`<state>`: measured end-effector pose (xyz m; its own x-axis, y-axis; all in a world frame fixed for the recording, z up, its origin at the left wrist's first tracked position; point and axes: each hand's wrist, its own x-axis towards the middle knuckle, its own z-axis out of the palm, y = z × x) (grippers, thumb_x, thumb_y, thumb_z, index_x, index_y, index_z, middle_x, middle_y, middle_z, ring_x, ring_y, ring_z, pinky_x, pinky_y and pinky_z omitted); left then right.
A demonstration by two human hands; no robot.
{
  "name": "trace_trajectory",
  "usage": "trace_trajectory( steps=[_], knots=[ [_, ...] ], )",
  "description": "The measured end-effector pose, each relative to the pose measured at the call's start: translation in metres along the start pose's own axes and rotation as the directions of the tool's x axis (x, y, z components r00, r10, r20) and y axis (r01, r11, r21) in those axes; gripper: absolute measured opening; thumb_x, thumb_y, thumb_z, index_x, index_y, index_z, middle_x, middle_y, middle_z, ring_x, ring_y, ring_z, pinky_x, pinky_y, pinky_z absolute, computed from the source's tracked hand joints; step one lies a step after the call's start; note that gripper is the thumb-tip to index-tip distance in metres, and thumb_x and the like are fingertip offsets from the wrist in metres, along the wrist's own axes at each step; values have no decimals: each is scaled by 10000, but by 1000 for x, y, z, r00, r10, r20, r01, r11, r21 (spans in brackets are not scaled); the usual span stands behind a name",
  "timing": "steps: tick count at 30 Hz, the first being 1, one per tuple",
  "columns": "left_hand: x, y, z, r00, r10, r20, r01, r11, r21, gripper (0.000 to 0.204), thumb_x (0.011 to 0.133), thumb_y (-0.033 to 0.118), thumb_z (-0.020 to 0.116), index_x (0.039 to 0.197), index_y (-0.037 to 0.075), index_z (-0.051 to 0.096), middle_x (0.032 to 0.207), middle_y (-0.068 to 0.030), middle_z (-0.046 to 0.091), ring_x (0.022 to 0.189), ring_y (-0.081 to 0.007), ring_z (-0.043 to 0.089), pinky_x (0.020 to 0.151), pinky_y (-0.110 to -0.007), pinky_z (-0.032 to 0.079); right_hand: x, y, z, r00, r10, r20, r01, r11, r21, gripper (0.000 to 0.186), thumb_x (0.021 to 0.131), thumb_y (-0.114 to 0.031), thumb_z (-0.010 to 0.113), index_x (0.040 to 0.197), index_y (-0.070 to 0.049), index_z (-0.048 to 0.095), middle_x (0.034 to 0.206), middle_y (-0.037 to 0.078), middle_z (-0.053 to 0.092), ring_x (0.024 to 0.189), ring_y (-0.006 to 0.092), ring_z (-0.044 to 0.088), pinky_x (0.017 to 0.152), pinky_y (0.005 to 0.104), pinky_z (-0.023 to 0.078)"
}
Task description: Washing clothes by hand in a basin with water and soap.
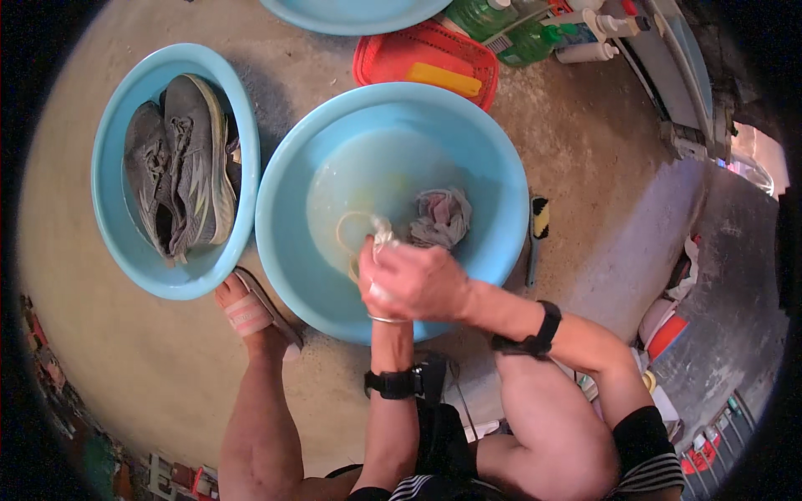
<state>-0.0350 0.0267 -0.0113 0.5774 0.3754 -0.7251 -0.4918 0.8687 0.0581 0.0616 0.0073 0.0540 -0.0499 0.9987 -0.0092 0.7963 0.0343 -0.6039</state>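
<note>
Over the large light-blue basin [280, 250] of cloudy water, my two hands are pressed together. My right hand [426, 282] is closed over a wet, bunched, cream-white shoelace [383, 232]. Mostly covered by the right one, my left hand [366, 265] is also closed on the lace, and part of its fingers is hidden. A pale yellowish loop of the lace hangs down to the water beside the fingers. Just beyond my right knuckles, a crumpled grey-pink cloth [441, 217] lies partly in the water.
A smaller blue basin [107, 200] with two dark grey sneakers [196, 159] stands left. Behind are a red basket [380, 63] holding a yellow bar-shaped object [444, 79], and green bottles [526, 42]. A blue-handled brush [533, 259] lies right of the large basin.
</note>
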Motion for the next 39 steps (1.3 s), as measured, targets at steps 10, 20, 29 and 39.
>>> trace_trajectory(
  steps=[10, 20, 29, 39],
  knots=[
    [0, -39, 22, 988, -73, -135, 66, 996, -54, 327, 941, 309, 366, 1114, 87, 530, 1049, -47, 609, 929, -199, 604, 779, -344, 510, -23, 83, 8, 995, 80, -52, -87, 985, -150, 101, 732, -187, 604, 708, -89, 592, 653, 43, 490, 725, 189, 572, 446, 295, 484],
    [-10, -57, 16, 982, 16, -191, -34, 995, -90, 297, 940, 282, 391, 1091, 61, 519, 967, -58, 599, 825, -175, 598, 690, -309, 508, 18, 22, 0, 993, -117, -27, 116, 993, -15, 260, 771, -240, 614, 620, -62, 501, 752, 93, 495, 524, 188, 547, 432, 304, 450],
    [-1, -28, 21, 989, 50, -142, -51, 999, 1, 354, 934, 348, 395, 1101, 62, 520, 979, -62, 607, 856, -194, 609, 734, -329, 513, -25, 44, -18, 994, -55, -99, 47, 995, -88, 201, 782, -193, 603, 650, -47, 565, 696, 73, 515, 595, 200, 557, 426, 299, 466],
    [-12, -50, 46, 944, 52, -325, -104, 984, -147, 327, 925, 332, 427, 1057, 54, 538, 930, -54, 612, 803, -189, 613, 699, -314, 514, 35, 48, 6, 972, -222, -79, 194, 943, -271, 184, 789, -178, 583, 668, -39, 575, 644, 63, 511, 639, 186, 566, 413, 310, 468]
  ],
)
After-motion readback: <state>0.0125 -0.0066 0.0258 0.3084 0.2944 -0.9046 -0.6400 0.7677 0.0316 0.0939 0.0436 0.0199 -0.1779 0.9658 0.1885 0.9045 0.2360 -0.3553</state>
